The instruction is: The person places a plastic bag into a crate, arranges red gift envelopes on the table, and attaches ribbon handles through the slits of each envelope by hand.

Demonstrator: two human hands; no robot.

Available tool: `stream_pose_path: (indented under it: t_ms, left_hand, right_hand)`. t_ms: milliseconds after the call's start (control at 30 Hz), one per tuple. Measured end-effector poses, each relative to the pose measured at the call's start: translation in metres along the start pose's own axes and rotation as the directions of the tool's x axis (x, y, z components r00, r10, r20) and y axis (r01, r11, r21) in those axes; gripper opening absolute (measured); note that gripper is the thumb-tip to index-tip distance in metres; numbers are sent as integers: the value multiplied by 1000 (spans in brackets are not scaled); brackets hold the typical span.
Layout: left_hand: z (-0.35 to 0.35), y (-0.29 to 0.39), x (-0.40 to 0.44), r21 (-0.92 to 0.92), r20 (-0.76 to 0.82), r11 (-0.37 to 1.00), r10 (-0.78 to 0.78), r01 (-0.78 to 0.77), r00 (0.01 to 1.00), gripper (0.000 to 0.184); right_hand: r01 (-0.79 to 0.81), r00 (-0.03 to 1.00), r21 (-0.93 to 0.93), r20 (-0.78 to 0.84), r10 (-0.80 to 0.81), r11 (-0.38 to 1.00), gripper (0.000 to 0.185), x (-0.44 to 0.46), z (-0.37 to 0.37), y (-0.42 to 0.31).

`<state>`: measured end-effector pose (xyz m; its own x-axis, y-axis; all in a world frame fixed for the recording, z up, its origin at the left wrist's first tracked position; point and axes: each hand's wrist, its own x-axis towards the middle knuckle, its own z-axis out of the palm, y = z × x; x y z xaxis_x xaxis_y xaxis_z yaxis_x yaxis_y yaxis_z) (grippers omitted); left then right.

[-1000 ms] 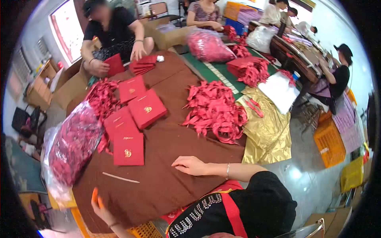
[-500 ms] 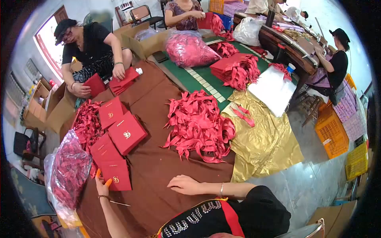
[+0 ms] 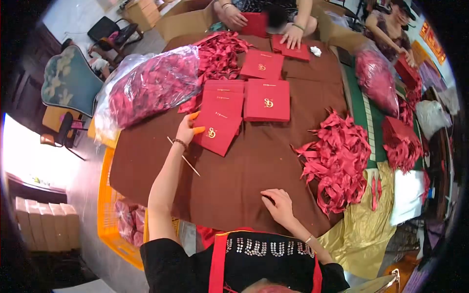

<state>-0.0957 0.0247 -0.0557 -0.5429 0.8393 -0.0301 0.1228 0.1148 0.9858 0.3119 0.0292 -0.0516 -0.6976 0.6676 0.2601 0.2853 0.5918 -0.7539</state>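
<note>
My left hand (image 3: 186, 131), with orange covers on two fingertips, is at the left edge of the nearest flat red square piece (image 3: 215, 134), which bears a gold emblem. Its thumb and forefinger are apart and touch that edge; no firm grip shows. This piece overlaps other red pieces (image 3: 222, 95) fanned out behind it. To their right lies a neat stack of the same red squares (image 3: 267, 100). My right hand (image 3: 278, 205) rests on the brown cloth (image 3: 244, 180) near me, fingers loosely stretched and holding nothing. A thin pale stick (image 3: 188, 161) lies beside my left wrist.
A clear bag of red material (image 3: 151, 88) lies left of a red ribbon heap (image 3: 222, 56). Another ribbon pile (image 3: 337, 161) is at the right, beside gold sheeting (image 3: 359, 229). Across the table, a co-worker's hand (image 3: 293, 36) rests on red pieces. An orange crate (image 3: 105, 215) stands below left.
The view has swung left, so the table and its contents appear turned and shifted. My left hand stays at the edge of the front red piece, and my right hand stays on the cloth.
</note>
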Motion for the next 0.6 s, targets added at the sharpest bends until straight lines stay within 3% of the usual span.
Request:
stream_pose_path:
  t_ms: [67,133,167,233,267,300,367,433,467,500,533,567,600]
  left_hand:
    - [4,3,3,28,-49,998,-48,49,998,60]
    - [8,-1,9,44,-137,999,23,-17,990,58]
    - [4,-16,17,171,-167,985,45,-16,985,59]
    - [11,-16,20,252,-202,968,46,7,978,60]
    - [15,-14,22,334,-235,942,50,32,971,62]
    - [12,-29,31,349,-230,937,73,12,970,65]
    - [11,-31,30,392,-223,920,121,-25,967,66]
    - [25,-7,21,507,-215,856,239,-101,947,66]
    - [12,-46,42,457,-160,869,289,-189,944,67]
    - [20,-12,26,580,-174,810,221,-81,960,65]
    - [21,-13,28,350,-126,908,290,-231,949,63]
    - [17,-20,32,241,-175,956,213,-168,961,61]
    - [8,-21,40,472,-197,867,282,-161,939,61]
  right_hand:
    - [3,1000,-1,12,-3,1000,15,3,1,0]
    - [-3,1000,-6,21,3,1000,16,5,0,-2]
    - [-66,995,-15,72,67,998,16,6,-2,-5]
    - [-124,985,-32,120,127,992,17,12,0,-5]
    - [-266,952,155,196,234,951,23,19,4,0]
    - [-406,903,321,288,320,856,29,27,7,4]
    - [-639,766,684,525,370,352,49,66,11,1]
    - [-640,749,757,574,331,134,68,111,35,11]
    - [-635,749,765,575,328,109,65,134,41,8]
    - [-612,753,789,566,335,45,57,151,57,14]
    - [-585,757,810,556,343,-20,50,168,73,20]
    - [-555,761,828,546,350,-84,44,184,87,26]
    - [-556,751,826,548,369,-93,40,201,94,24]
